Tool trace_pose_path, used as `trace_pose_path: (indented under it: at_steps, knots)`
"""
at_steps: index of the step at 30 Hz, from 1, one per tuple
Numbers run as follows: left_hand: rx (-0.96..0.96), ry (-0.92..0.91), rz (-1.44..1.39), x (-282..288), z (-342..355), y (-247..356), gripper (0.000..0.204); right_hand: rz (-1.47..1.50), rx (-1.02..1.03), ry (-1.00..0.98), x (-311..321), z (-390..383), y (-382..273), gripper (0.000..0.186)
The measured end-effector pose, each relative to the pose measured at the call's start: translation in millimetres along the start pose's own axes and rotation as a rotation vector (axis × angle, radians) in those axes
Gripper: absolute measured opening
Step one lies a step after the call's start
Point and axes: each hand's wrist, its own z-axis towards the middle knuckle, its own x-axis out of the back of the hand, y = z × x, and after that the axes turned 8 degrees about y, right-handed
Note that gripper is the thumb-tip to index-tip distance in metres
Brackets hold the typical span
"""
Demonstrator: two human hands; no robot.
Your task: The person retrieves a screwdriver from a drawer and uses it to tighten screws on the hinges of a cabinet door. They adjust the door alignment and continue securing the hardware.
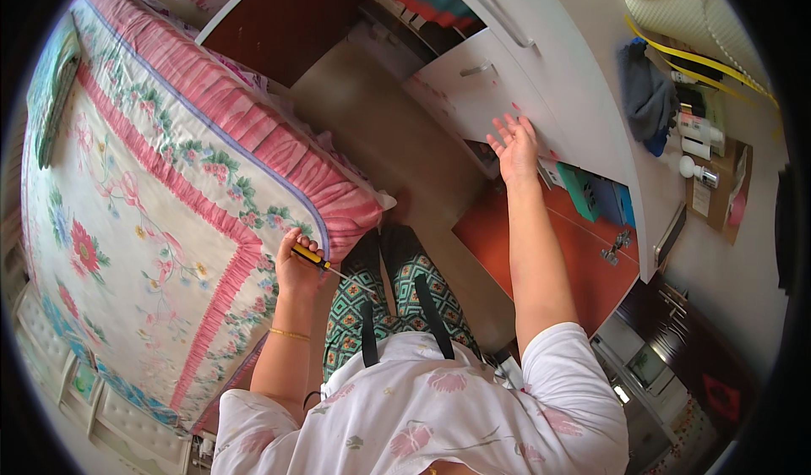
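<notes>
My left hand (pixel 297 259) is wrapped round the yellow and black handle of a screwdriver (pixel 311 256), whose thin metal shaft points down to the right over my patterned trousers. It hovers by the corner of the bed. Fingers spread, my right hand (pixel 514 147) is raised close to the white cabinet's door front (pixel 473 86); whether it touches is hard to tell. Below that forearm an open reddish-brown cabinet door (pixel 557 247) juts out, with a metal hinge (pixel 617 247) on its inner face. Green and blue folders (pixel 591 194) show inside the cabinet.
A bed with a pink-ruffled floral cover (pixel 152 204) fills the left side. Another open door (pixel 283 27) stands at the far end. On the white countertop (pixel 735 264) at right lie a dark cloth (pixel 649 90), small bottles (pixel 698 171) and a cardboard box (pixel 726 192).
</notes>
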Motion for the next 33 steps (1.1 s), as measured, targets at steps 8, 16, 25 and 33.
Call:
trace_pose_path:
  at_steps: [8, 16, 25, 33]
  knots:
    - [-0.005, 0.064, -0.025, 81, 72, -23, 0.015, -0.57, -0.105, -0.096, 65, -11, 107, 0.048]
    - [-0.027, -0.114, -0.136, 124, 49, -137, 0.017, -0.71, -0.14, -0.573, 179, -155, 282, 0.033]
    - [0.31, 0.11, 0.013, 165, -47, -335, 0.039, -0.68, 0.115, -0.673, 363, -248, 325, 0.033]
    - [0.15, 0.014, 0.096, 153, -34, -279, 0.035, -0.616, -0.163, -0.389, 354, -249, 296, 0.03]
